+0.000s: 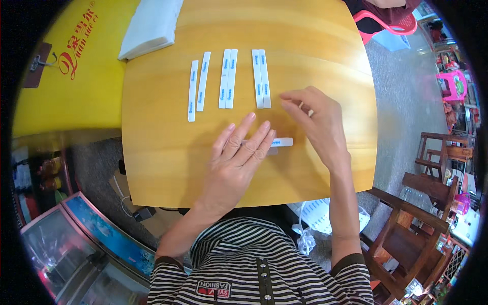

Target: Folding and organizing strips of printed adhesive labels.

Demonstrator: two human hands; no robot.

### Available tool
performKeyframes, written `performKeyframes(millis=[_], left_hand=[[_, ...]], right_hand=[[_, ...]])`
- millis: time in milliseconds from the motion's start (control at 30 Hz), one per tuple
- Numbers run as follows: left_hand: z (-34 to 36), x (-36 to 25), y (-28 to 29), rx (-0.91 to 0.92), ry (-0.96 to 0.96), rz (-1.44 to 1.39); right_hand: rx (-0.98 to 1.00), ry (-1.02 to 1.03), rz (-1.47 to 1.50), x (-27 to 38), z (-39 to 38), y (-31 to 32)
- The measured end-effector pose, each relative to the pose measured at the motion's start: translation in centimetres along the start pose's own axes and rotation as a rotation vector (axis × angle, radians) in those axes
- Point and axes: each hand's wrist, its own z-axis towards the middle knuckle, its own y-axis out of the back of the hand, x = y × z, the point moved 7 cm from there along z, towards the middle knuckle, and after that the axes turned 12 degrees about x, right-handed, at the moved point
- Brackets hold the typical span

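1. Centrally, a person's two bare hands work over a light wooden table [157, 168], seen from above.
2. The left hand [235, 161] reaches in from the near side, palm down, its fingers extended and slightly apart. It covers much of a white strip with blue lettering [283, 142], which lies crosswise on the near half of the table; its right end shows beyond the fingers.
3. The right hand [324, 116] is to the right and a little farther away, its thumb and index fingertips close together, the other fingers curled. Whether anything is held there, I cannot tell.
4. Farther off, more such strips point away from the person: two separate, slightly tilted strips on the left [192, 91], a close pair in the middle [228, 79], and another close pair on the right [261, 79], just left of the right hand's fingertips.
5. At the far left, a white stack of sheets [151, 28] lies beside a yellow surface [76, 96].
6. At the far right is a pink chair [401, 25]; wooden stools [406, 229] stand nearer on the right.
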Motion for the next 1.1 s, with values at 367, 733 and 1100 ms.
performKeyframes(millis=[367,733,1100], left_hand=[[0.0,0.1,-0.2,-0.024,-0.016,-0.007],[1.0,2.4,3.4,-0.262,0.078,-0.222],[8.9,6.0,0.4,0.015,0.225,-1.289]], right_hand=[[-0.082,-0.045,-0.209,-0.1,4.9,-2.7],[-0.011,-0.223,-0.028,-1.8,4.0,-1.4],[-0.165,0.1,-0.037,2.3,-0.1,-0.8]])
